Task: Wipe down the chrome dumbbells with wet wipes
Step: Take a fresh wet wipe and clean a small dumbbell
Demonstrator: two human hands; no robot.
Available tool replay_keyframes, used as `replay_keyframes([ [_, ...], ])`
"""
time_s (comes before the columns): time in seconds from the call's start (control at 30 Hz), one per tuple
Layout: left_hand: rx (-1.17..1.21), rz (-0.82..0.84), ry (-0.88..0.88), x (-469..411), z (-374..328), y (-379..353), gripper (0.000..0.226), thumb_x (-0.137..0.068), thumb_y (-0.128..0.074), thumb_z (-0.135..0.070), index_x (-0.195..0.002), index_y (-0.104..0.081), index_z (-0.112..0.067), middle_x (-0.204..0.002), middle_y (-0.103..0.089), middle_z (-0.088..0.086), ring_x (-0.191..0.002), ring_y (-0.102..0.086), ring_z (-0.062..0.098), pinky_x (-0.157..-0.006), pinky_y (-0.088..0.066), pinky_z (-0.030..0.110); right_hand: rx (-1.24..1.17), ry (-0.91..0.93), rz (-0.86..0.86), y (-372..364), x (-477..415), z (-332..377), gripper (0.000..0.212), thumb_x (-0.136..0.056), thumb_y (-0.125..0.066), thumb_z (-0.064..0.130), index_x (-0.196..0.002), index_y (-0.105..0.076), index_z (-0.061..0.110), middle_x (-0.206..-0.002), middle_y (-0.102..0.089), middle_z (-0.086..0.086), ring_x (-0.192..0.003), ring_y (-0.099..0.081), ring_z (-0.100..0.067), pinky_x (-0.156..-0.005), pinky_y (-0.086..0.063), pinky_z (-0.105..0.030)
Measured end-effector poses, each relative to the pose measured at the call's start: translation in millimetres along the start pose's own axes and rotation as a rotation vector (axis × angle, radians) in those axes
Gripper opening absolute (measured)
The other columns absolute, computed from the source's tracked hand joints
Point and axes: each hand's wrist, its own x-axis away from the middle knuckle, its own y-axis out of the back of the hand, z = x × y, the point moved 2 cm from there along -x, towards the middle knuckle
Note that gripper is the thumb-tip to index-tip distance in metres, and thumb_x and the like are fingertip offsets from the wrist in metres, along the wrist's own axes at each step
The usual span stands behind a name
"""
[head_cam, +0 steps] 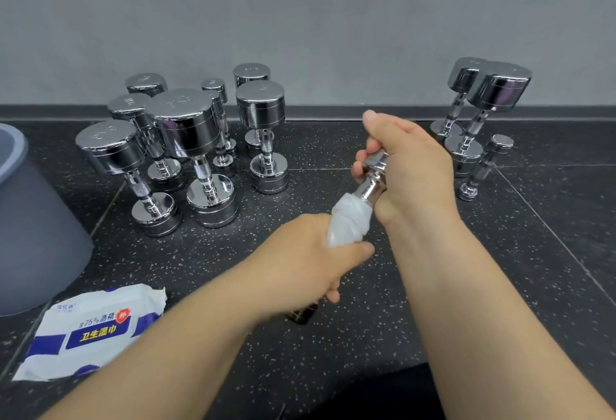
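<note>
Through the head camera I saw both hands held above the black speckled floor [336, 339], sharing one small chrome dumbbell [373, 179] near the middle of the scene. The right hand [410, 166] had its grip clamped on the dumbbell's far upper end, fingers curled round the head and thumb raised. The dumbbell slanted down toward me and to the left. The left hand [310, 253] had its grip closed round the near part of the bar, through a white wet wipe [348, 223] bunched around the metal. The wipe stuck out above the fist and touched the bare chrome just below the right hand. A dark bit showed under the left hand; I could not tell what it was.

To the far left stood a cluster of chrome dumbbells [181, 119] of mixed sizes, each upright on one head, packed close together. To the far right stood two more large dumbbells [500, 89], with a slim little dumbbell [485, 168] just beside them on the near side. A white and blue pack of wipes [90, 333] lay on the floor at near left, its flap open. A grey bin [36, 219] sat at the left edge, just beyond the pack. A plain grey wall [333, 19] ran behind everything.
</note>
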Motion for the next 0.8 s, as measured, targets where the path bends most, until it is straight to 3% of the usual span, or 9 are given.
replay_keyframes([
  [0.13,0.93,0.728,0.096,9,11,0,0.037,-0.09,-0.062,-0.051,-0.071,-0.064,-0.019,-0.055,-0.061,-0.003,-0.057,-0.067,0.013,-0.072,-0.059,0.033,-0.173,-0.137,0.08,-3,-1,4,0.016,-0.087,-0.071,0.014,-0.078,-0.058,0.014,-0.052,-0.047,0.004,-0.044,-0.046,-0.011,-0.043,-0.043,-0.022],
  [0.2,0.931,0.818,0.146,12,11,0,0.044,-0.089,-0.058,-0.058,-0.087,-0.068,-0.016,-0.071,-0.072,0.003,-0.065,-0.071,0.016,-0.064,-0.06,0.03,-0.202,-0.143,0.08,-2,-4,8,0.017,-0.087,-0.071,0.015,-0.078,-0.057,0.015,-0.052,-0.047,0.004,-0.045,-0.046,-0.012,-0.042,-0.043,-0.022],
  [0.3,0.34,0.498,0.206,11,2,4,0.03,-0.094,-0.058,-0.047,-0.095,-0.062,-0.017,-0.077,-0.072,-0.001,-0.063,-0.066,0.015,-0.045,-0.052,0.024,-0.111,-0.066,-0.02,4,-4,12,0.018,-0.086,-0.072,0.011,-0.076,-0.057,0.013,-0.052,-0.048,0.002,-0.044,-0.045,-0.013,-0.042,-0.041,-0.022],
  [0.4,-0.582,-0.055,0.014,10,-6,-2,0.022,-0.099,-0.046,-0.045,-0.098,-0.039,-0.024,-0.087,-0.062,-0.006,-0.072,-0.06,0.015,-0.063,-0.051,0.033,-0.059,0.095,-0.119,5,-2,11,0.021,-0.087,-0.072,0.008,-0.072,-0.057,0.012,-0.052,-0.049,0.0,-0.046,-0.044,-0.015,-0.044,-0.04,-0.024],
  [0.43,-0.683,-0.194,-0.049,12,-5,-6,0.022,-0.099,-0.045,-0.047,-0.102,-0.035,-0.028,-0.095,-0.056,-0.008,-0.076,-0.057,0.015,-0.067,-0.05,0.034,-0.079,0.13,-0.149,4,-3,11,0.021,-0.088,-0.071,0.008,-0.073,-0.057,0.012,-0.052,-0.049,0.0,-0.046,-0.045,-0.015,-0.045,-0.04,-0.025],
  [0.5,-0.48,-0.315,-0.093,15,0,-4,0.028,-0.091,-0.053,-0.057,-0.111,-0.042,-0.04,-0.101,-0.054,-0.013,-0.082,-0.058,0.011,-0.069,-0.05,0.033,-0.171,0.114,-0.208,8,-6,12,0.019,-0.09,-0.07,0.009,-0.076,-0.056,0.012,-0.053,-0.05,0.0,-0.045,-0.045,-0.015,-0.045,-0.04,-0.024],
  [0.57,0.032,-0.419,-0.011,14,2,5,0.025,-0.083,-0.056,-0.065,-0.101,-0.057,-0.048,-0.092,-0.062,-0.016,-0.076,-0.061,0.008,-0.064,-0.051,0.029,-0.319,0.008,-0.264,19,-11,12,0.015,-0.091,-0.068,0.011,-0.081,-0.057,0.011,-0.055,-0.051,0.001,-0.043,-0.045,-0.012,-0.045,-0.042,-0.022],
  [0.67,0.762,-0.501,0.149,9,-5,-2,0.029,-0.096,-0.047,-0.049,-0.089,-0.068,-0.03,-0.072,-0.069,-0.011,-0.058,-0.057,0.009,-0.052,-0.049,0.023,-0.534,-0.1,-0.329,30,-14,9,0.014,-0.095,-0.064,0.012,-0.083,-0.058,0.009,-0.058,-0.05,0.002,-0.044,-0.043,-0.01,-0.045,-0.043,-0.021],
  [0.8,0.854,-0.779,0.11,5,-13,12,0.026,-0.099,-0.051,-0.035,-0.08,-0.06,-0.021,-0.069,-0.06,-0.006,-0.048,-0.045,0.006,-0.037,-0.039,0.021,-0.424,-0.168,-0.168,15,-10,-3,0.006,-0.094,-0.062,0.006,-0.088,-0.06,0.004,-0.069,-0.059,-0.003,-0.051,-0.055,-0.01,-0.052,-0.051,-0.02],
])
